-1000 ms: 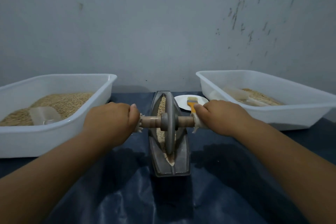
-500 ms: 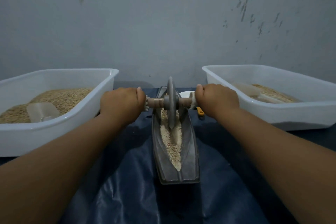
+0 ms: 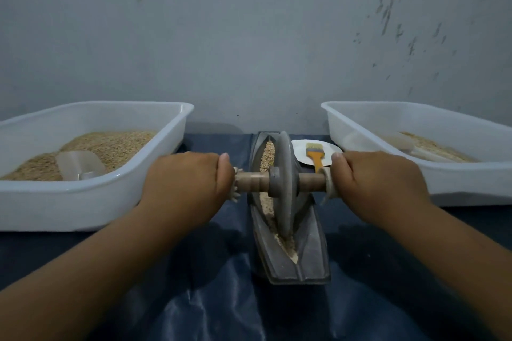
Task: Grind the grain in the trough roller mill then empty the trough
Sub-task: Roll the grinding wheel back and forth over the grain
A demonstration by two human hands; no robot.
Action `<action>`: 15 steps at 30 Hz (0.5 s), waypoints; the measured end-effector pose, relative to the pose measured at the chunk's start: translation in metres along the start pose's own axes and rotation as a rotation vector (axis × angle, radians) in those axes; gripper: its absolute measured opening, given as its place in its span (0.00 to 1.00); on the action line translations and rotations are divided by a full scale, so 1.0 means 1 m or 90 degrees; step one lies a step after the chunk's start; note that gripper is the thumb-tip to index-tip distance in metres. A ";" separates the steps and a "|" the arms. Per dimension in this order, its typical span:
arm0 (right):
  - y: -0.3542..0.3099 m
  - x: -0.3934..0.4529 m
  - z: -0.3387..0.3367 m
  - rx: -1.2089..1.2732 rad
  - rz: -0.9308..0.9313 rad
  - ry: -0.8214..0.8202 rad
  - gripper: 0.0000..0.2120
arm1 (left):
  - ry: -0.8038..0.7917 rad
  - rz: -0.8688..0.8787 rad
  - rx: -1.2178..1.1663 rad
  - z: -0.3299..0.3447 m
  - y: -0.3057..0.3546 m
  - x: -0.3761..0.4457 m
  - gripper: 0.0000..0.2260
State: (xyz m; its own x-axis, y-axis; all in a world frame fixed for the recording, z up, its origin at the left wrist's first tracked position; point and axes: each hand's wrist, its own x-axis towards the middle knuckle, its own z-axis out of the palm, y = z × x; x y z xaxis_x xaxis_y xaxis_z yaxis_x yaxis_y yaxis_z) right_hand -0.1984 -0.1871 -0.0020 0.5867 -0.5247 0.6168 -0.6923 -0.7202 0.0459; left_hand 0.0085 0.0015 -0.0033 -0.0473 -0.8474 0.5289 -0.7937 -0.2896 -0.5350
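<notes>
Head view: at the centre of the frame the grey trough [image 3: 288, 255] is seen lying lengthwise on a dark blue sheet [image 3: 210, 299], with the grain [image 3: 266, 155] spread along its groove. The roller wheel [image 3: 284, 183] is set in the groove near the middle, and its wooden axle [image 3: 252, 180] is held at both ends. The left hand [image 3: 185, 183] is wrapped round the left end, fingers curled tight on it; the right hand [image 3: 374, 183] is clamped likewise on the right end. The step in hand is judged to be grinding. For a good pass, the axle should be kept level and square to the trough, so the wheel is not tipped against a wall. Even downward pressure should be applied by both hands, and the stroke carried to each tip of the groove, where unground grain is likely to gather. Grain should not be pushed over the near lip. At lower left a white tub [image 3: 91, 196] of grain is seen; at centre right a brush [image 3: 314, 153] lies on a plate [image 3: 299, 151].
</notes>
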 end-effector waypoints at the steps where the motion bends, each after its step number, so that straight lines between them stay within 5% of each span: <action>1: -0.001 0.000 0.002 0.016 0.013 -0.007 0.22 | -0.021 -0.006 0.012 0.001 0.001 0.001 0.21; 9: -0.003 0.044 0.041 0.065 0.046 -0.037 0.24 | -0.109 -0.073 0.164 0.040 -0.007 0.052 0.24; 15: -0.007 0.050 0.028 0.035 0.011 -0.038 0.20 | -0.147 -0.103 0.047 0.034 -0.003 0.035 0.18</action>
State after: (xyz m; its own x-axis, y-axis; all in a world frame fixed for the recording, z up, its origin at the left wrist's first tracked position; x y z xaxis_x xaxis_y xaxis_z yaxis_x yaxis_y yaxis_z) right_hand -0.1527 -0.2212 0.0063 0.5998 -0.5624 0.5692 -0.6794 -0.7337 -0.0090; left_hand 0.0298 -0.0421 -0.0060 0.2219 -0.8638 0.4523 -0.7332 -0.4536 -0.5066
